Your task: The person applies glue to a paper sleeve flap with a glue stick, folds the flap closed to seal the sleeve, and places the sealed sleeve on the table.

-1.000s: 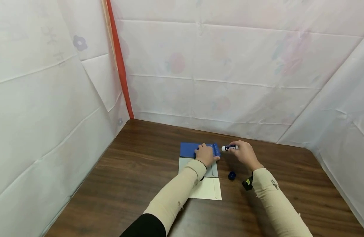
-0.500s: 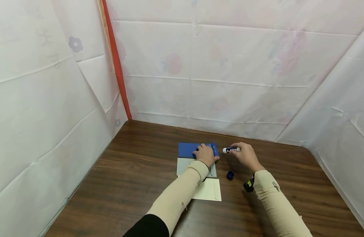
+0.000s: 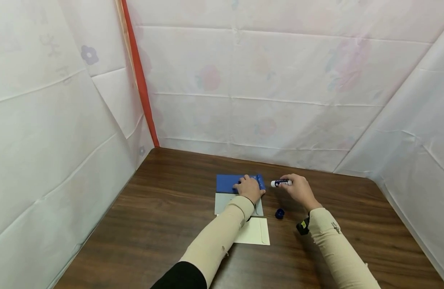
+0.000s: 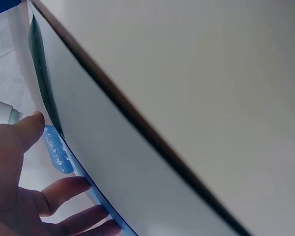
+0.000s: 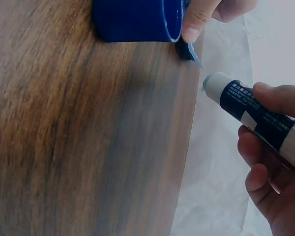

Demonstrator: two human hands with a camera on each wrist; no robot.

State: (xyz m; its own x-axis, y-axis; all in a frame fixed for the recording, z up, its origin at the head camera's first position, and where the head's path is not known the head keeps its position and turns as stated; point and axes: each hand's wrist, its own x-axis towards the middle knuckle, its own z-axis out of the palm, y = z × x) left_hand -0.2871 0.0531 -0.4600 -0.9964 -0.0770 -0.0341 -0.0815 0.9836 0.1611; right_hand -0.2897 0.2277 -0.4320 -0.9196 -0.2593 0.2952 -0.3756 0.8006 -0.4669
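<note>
My left hand (image 3: 250, 189) rests on a blue envelope (image 3: 227, 183), fingers spread and thumb near its flap. White smears of glue show on the blue flap (image 4: 60, 150) in the left wrist view. Just right of the envelope, my right hand (image 3: 300, 190) holds an uncapped glue stick (image 5: 250, 108) between thumb and fingers. Its tip points left toward the flap, a small gap apart. The dark blue cap (image 3: 279, 213) stands on the table below the glue stick, and it looms large in the right wrist view.
A grey envelope (image 3: 223, 204) lies against the blue one's near side, partly under my left wrist. Nearer still is a cream envelope (image 3: 256, 232), partly covered by the left forearm. White sheeting (image 3: 279, 100) walls the wooden table (image 3: 164, 208) at the back and sides.
The glue stick has drawn slightly right, away from the blue flap. My left hand stays on the blue envelope. The head view has shifted a little.
</note>
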